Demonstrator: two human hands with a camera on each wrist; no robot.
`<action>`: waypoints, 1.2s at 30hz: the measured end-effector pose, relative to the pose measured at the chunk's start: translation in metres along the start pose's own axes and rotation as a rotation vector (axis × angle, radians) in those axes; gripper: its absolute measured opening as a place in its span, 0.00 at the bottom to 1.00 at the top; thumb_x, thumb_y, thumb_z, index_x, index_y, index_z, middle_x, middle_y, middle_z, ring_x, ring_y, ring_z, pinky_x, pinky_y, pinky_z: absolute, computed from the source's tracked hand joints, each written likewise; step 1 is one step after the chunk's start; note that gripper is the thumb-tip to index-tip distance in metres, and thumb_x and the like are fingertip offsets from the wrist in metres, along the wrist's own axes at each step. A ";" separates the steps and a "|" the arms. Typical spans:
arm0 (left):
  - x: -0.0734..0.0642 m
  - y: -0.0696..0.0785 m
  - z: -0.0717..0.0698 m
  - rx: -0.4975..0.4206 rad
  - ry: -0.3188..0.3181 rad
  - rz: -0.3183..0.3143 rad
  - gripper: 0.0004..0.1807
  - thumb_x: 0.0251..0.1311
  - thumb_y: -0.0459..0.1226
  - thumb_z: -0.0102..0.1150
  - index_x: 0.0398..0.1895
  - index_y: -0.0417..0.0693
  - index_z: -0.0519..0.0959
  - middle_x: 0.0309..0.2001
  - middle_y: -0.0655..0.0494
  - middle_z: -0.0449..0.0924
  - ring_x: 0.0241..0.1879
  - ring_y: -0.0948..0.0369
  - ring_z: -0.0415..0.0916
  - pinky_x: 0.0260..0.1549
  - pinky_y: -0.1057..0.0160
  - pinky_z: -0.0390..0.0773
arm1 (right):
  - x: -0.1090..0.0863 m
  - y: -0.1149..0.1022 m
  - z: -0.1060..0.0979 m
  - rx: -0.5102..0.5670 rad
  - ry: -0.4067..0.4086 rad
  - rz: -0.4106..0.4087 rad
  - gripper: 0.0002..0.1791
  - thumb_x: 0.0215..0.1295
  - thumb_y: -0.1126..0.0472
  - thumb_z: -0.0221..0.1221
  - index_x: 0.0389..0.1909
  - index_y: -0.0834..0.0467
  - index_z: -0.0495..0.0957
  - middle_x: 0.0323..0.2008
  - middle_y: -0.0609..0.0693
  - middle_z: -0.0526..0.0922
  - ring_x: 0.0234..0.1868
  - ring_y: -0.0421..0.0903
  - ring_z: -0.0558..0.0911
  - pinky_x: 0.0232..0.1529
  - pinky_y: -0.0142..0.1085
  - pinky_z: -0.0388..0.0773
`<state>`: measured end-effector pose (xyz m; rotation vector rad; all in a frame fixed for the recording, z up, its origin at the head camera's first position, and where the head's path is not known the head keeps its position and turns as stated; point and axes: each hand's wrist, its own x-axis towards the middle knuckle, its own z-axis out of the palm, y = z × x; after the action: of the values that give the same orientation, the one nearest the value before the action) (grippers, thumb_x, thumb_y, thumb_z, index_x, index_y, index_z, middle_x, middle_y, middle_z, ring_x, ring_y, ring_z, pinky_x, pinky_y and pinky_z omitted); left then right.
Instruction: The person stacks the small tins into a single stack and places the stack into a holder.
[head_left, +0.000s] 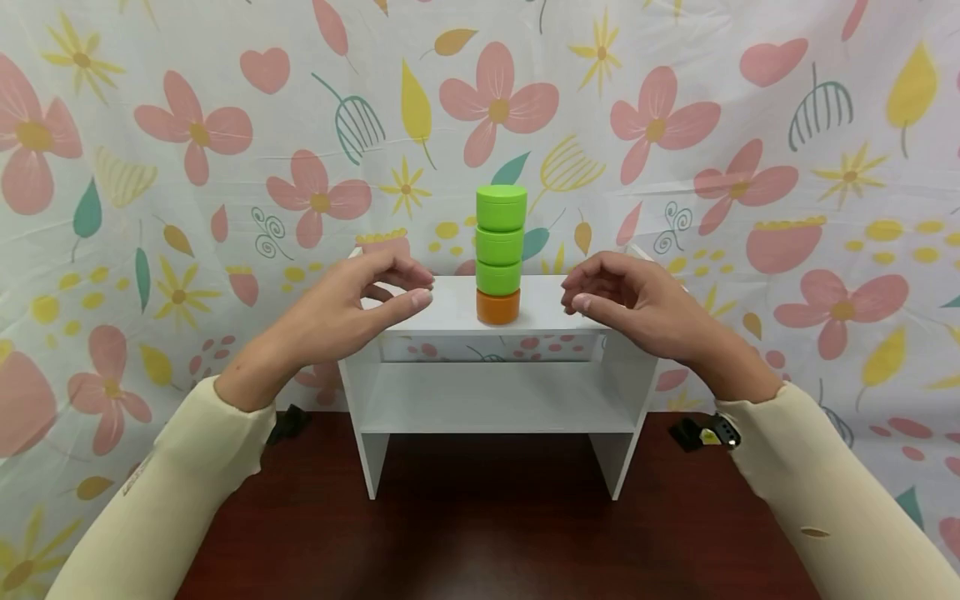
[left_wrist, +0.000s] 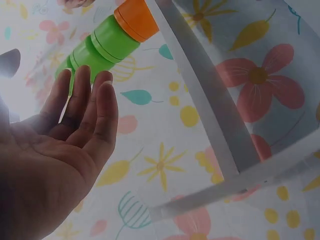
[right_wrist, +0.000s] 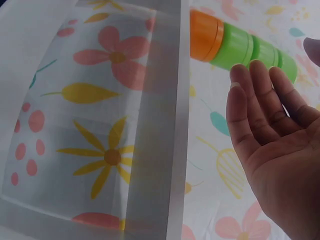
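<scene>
A stack of round plastic containers stands upright on the top board of a small white shelf (head_left: 435, 304). At its bottom is an orange container (head_left: 498, 307), with three bright green containers (head_left: 500, 247) piled above it. My left hand (head_left: 360, 292) hovers to the left of the stack, fingers loosely bent, holding nothing. On the other side, my right hand (head_left: 648, 304) is held in much the same way, apart from the stack and likewise holding nothing. Both wrist views show the palms bare, with the orange container (left_wrist: 136, 20) and green container (right_wrist: 235, 46) beyond the fingertips.
The shelf has a lower board (head_left: 495, 398) and side panels reaching down to a dark reddish-brown table (head_left: 480, 533). Behind hangs a floral cloth (head_left: 225, 50). Small black objects (head_left: 288, 423) lie on the table near each forearm, one partly behind the right sleeve.
</scene>
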<state>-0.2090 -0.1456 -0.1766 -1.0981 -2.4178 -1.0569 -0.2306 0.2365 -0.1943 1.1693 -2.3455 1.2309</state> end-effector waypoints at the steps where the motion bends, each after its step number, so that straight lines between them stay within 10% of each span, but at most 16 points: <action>1: -0.003 -0.001 -0.001 0.006 0.007 -0.002 0.14 0.75 0.43 0.63 0.57 0.48 0.81 0.55 0.59 0.84 0.57 0.63 0.80 0.59 0.54 0.81 | -0.003 -0.001 0.001 -0.007 0.006 -0.003 0.10 0.77 0.68 0.60 0.54 0.65 0.79 0.46 0.60 0.86 0.46 0.50 0.88 0.47 0.31 0.84; 28: -0.103 -0.032 -0.002 0.190 0.161 -0.057 0.12 0.71 0.37 0.69 0.55 0.53 0.82 0.51 0.69 0.83 0.44 0.66 0.84 0.46 0.68 0.83 | -0.093 0.011 0.012 -0.076 0.069 -0.065 0.18 0.70 0.80 0.59 0.51 0.56 0.80 0.43 0.50 0.85 0.44 0.45 0.83 0.46 0.29 0.80; 36: -0.129 -0.047 0.001 0.272 0.216 -0.075 0.14 0.70 0.38 0.70 0.55 0.59 0.81 0.51 0.70 0.84 0.49 0.67 0.81 0.50 0.72 0.77 | -0.119 0.020 0.016 -0.225 0.170 -0.182 0.25 0.54 0.86 0.66 0.47 0.57 0.82 0.42 0.46 0.85 0.43 0.41 0.81 0.47 0.27 0.77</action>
<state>-0.1574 -0.2343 -0.2677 -0.7684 -2.3565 -0.7915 -0.1664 0.2949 -0.2794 1.1267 -2.1356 0.9393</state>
